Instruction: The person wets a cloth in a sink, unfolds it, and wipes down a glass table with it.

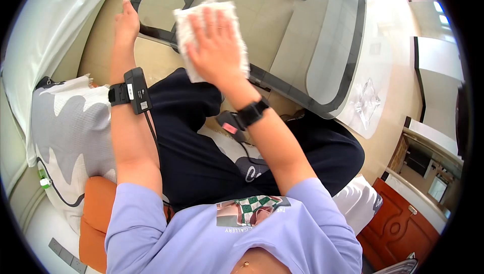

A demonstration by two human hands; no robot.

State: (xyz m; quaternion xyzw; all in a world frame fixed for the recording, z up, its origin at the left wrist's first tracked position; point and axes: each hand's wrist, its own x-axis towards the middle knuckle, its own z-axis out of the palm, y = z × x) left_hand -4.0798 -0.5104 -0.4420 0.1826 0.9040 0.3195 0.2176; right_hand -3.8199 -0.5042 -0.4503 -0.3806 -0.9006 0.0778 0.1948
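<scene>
My right hand [214, 47] lies flat on a white cloth [187, 29], fingers stretched and spread over it. The cloth, folded into a pad, overlaps the near edge of a glass table [333, 97] with a dark border. My left hand [127, 24] is beside the table's left corner, seen nearly edge-on. Its fingers are partly hidden, and I cannot tell whether it touches the rim. Each wrist wears a black strap with a small device and a cable.
A clear mat with a crumpled transparent plastic piece [367, 101] lies right of the glass. A grey-and-white patterned cover [75, 123] and an orange cushion [96, 218] are at my left. White curtain [55, 27] hangs at far left; a reddish-brown cabinet [398, 218] stands lower right.
</scene>
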